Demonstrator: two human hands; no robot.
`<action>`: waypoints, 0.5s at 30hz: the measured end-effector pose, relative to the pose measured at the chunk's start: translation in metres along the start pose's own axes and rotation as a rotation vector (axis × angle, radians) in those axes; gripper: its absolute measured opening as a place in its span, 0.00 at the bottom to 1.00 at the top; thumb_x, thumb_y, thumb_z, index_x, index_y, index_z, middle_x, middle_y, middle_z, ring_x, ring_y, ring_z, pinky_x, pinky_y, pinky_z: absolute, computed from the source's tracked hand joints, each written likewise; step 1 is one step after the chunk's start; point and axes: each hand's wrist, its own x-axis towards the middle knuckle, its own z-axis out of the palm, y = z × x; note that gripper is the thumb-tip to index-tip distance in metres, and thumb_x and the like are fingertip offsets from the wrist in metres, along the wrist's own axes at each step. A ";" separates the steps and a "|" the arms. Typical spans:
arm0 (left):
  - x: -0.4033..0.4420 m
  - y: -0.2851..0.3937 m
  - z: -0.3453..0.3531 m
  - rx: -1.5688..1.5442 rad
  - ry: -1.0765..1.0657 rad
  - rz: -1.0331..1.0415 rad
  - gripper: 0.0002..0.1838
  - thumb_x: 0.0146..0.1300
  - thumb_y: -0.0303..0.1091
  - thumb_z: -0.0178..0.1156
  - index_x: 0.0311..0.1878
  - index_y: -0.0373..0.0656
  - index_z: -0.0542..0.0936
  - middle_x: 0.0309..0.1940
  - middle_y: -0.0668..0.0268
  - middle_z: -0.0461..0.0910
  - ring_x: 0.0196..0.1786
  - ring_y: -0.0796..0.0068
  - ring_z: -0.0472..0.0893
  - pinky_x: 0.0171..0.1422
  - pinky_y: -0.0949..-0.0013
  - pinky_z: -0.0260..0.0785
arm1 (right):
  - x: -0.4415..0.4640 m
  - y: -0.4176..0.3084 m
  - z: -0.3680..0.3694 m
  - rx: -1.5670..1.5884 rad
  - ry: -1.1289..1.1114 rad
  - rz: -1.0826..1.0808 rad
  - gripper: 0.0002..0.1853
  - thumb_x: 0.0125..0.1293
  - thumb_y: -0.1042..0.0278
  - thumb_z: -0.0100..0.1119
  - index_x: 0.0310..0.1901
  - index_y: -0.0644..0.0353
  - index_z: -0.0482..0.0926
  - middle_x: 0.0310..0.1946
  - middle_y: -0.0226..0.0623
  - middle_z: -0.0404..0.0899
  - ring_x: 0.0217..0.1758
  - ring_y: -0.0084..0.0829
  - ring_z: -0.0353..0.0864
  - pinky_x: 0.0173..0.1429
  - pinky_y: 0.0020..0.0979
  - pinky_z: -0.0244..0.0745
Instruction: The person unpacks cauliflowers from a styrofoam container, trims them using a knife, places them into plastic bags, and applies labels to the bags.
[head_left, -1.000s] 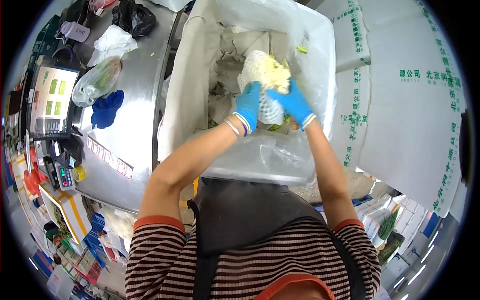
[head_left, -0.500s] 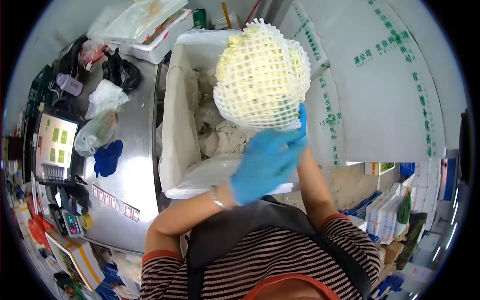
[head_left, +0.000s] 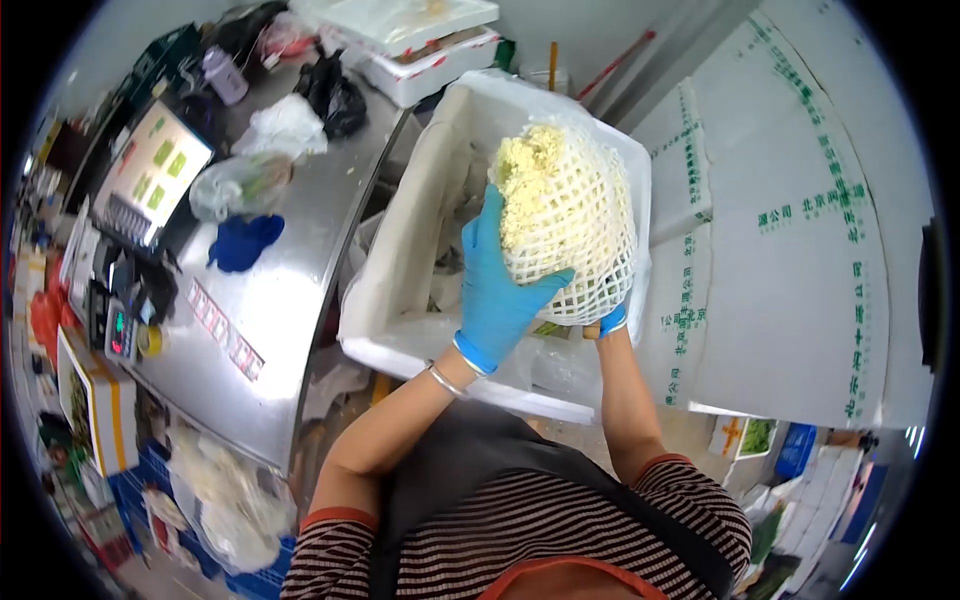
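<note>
A: Where is the cauliflower [head_left: 525,190]?
B: Held over the open white box [head_left: 400,355], between both gloved hands. A foam net [head_left: 595,225] covers most of it; florets at the upper left are bare.
A: State of each grip?
B: Left hand [head_left: 500,285]: fingers laid up the left side, thumb across the net, clasping the head. Right hand [head_left: 613,320]: at the lower right, mostly hidden behind the net; finger closure cannot be told.
A: Step in hand?
B: Judged to be two-handed handling of the netted head, clear of the desk [head_left: 310,235] at the left.
A: What does the next move call for?
B: My estimate: firm support from below, light left-hand pressure. Bare florets look crumbly; the net could slip if pulled.
</note>
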 end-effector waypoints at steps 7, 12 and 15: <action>-0.065 0.021 -0.071 0.150 0.213 0.090 0.61 0.45 0.46 0.79 0.76 0.37 0.51 0.62 0.47 0.63 0.65 0.44 0.66 0.70 0.52 0.61 | -0.016 0.037 0.043 -0.159 -0.219 0.206 0.27 0.75 0.60 0.45 0.72 0.57 0.63 0.69 0.40 0.70 0.68 0.38 0.73 0.71 0.42 0.71; -0.162 0.045 -0.169 0.128 0.322 0.069 0.61 0.47 0.47 0.78 0.77 0.38 0.49 0.70 0.45 0.58 0.70 0.45 0.64 0.72 0.54 0.60 | -0.062 0.097 0.103 -0.250 -0.403 0.400 0.26 0.76 0.58 0.44 0.72 0.57 0.63 0.69 0.39 0.70 0.67 0.38 0.73 0.70 0.42 0.71; -0.206 0.043 -0.232 0.162 0.448 -0.030 0.61 0.48 0.45 0.78 0.77 0.39 0.48 0.72 0.46 0.55 0.72 0.48 0.62 0.74 0.54 0.59 | -0.097 0.152 0.143 -0.280 -0.471 0.557 0.26 0.76 0.57 0.44 0.72 0.57 0.64 0.69 0.39 0.70 0.67 0.38 0.73 0.70 0.41 0.71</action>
